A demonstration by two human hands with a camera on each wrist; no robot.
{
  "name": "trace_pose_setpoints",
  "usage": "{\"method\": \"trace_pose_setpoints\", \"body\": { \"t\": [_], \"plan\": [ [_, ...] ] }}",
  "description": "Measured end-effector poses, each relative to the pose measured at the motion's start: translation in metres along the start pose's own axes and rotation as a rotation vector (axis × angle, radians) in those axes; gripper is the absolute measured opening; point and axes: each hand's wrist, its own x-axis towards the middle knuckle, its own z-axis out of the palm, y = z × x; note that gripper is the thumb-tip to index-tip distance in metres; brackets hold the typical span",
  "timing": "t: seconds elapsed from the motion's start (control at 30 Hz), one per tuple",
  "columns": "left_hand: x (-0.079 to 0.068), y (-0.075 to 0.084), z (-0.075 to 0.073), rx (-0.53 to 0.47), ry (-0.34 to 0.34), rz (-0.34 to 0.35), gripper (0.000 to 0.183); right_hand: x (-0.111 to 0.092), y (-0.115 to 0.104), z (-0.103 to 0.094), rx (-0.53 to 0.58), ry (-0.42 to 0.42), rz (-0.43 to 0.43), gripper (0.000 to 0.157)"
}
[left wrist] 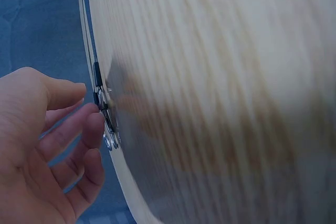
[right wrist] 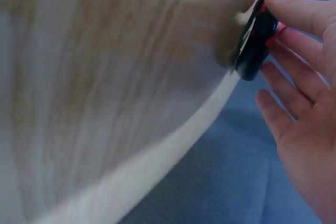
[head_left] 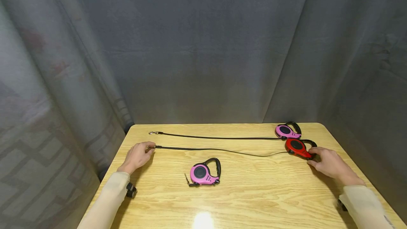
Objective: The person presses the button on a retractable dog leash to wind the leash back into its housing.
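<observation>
A red retractable dog leash [head_left: 296, 147] with a black handle lies at the right of the table. My right hand [head_left: 329, 162] pinches its handle end, the thumb on one face and fingers on the other [right wrist: 294, 72]. Its thin cord [head_left: 222, 150] runs left in a slight curve to a metal clip [head_left: 149, 147]. My left hand [head_left: 137, 156] holds this clip at its fingertips, partly hiding it. Just behind the red leash is a pink retractable leash [head_left: 287, 131], its cord [head_left: 216, 138] stretched left to a silver clip [head_left: 153, 133].
Another pink retractable leash [head_left: 203, 174] lies near the middle of the wooden table [head_left: 254, 193], its short black strap end at its left. Grey curtains [head_left: 203, 52] hang behind the table and along both sides. Each wrist wears a small black device.
</observation>
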Motion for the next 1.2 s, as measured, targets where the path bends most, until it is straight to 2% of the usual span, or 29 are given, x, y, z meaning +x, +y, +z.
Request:
{"method": "trace_pose_setpoints", "body": {
  "t": [0.2, 0.47, 0.73, 0.97, 1.2],
  "plan": [
    [0.002, -0.001, 0.001, 0.013, 0.005, -0.004, 0.029, -0.002, 0.002, 0.005, 0.077, 0.001, 0.055, 0.055],
    [0.003, 0.002, 0.001, 0.057, -0.006, -0.008, 0.032, 0.003, -0.001, 0.012, 0.051, 0.036, 0.041, 0.03],
    [-0.003, -0.002, 0.005, 0.07, -0.017, -0.002, 0.019, 0.002, -0.007, 0.01, 0.046, 0.053, 0.066, 0.04],
    [-0.006, -0.005, 0.004, 0.069, 0.023, 0.002, 0.015, -0.003, -0.01, 0.008, 0.107, 0.074, 0.128, 0.047],
    [-0.008, 0.001, 0.002, 0.162, 0.022, 0.038, 0.014, -0.005, -0.012, 0.008, 0.139, 0.181, 0.138, 0.04]
  ]
}}
